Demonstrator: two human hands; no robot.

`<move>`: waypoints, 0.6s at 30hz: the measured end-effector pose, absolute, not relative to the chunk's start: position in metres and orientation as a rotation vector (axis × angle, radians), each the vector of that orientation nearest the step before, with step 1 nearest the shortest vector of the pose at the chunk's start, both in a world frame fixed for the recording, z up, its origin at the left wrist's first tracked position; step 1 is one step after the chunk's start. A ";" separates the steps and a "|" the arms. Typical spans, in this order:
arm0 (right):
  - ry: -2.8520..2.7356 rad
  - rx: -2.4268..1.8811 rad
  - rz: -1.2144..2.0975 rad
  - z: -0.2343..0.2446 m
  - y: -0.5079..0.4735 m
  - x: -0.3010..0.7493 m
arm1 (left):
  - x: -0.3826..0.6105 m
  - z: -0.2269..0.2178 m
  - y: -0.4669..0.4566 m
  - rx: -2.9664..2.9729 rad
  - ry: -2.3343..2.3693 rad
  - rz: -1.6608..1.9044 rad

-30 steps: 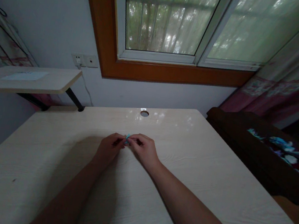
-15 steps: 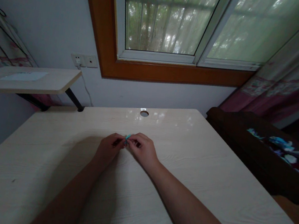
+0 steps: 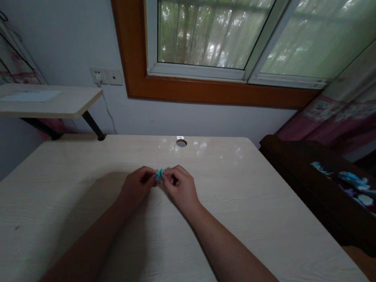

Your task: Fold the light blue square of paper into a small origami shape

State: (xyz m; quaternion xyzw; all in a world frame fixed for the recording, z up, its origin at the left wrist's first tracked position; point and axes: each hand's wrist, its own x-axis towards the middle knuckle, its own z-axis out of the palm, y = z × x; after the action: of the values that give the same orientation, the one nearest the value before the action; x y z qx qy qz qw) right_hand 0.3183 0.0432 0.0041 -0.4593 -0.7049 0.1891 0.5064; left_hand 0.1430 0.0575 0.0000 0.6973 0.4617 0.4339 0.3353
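A small turquoise piece with pointed edges, which looks like folded paper, is held just above the desk. On its left side, my left hand pinches it between thumb and fingertips. Thumb and forefinger of my right hand grip its right side. Both hands are closed and close together, and the fingertips hide parts of the piece, so its exact shape cannot be made out.
A raised shelf on black legs, with a sheet of paper on it, stands at the back left. A cable hole lies near the desk's rear edge. Dark furniture with colourful items is beyond the right edge.
My fingertips have drawn slightly apart, with my right hand a little higher. More of the turquoise piece shows between them, and it looks wider than before.
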 end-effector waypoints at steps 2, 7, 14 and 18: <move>-1.704 -1.103 0.461 0.004 0.043 0.318 | 0.144 -0.003 0.057 1.749 1.166 1.180; -1.751 -1.083 0.433 0.004 0.042 0.318 | 0.144 -0.004 0.057 1.804 1.047 1.170; -1.830 -1.085 0.418 0.004 0.042 0.319 | 0.143 -0.004 0.057 1.846 1.065 1.097; -1.843 -1.087 0.381 0.004 0.042 0.319 | 0.144 -0.003 0.056 1.823 1.041 1.071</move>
State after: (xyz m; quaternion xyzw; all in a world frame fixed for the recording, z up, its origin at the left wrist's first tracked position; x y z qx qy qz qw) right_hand 0.3193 0.0415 0.0035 -0.4425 -0.7506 0.1551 0.4655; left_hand 0.1439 0.0562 -0.0032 0.7147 0.4082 0.4200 0.3824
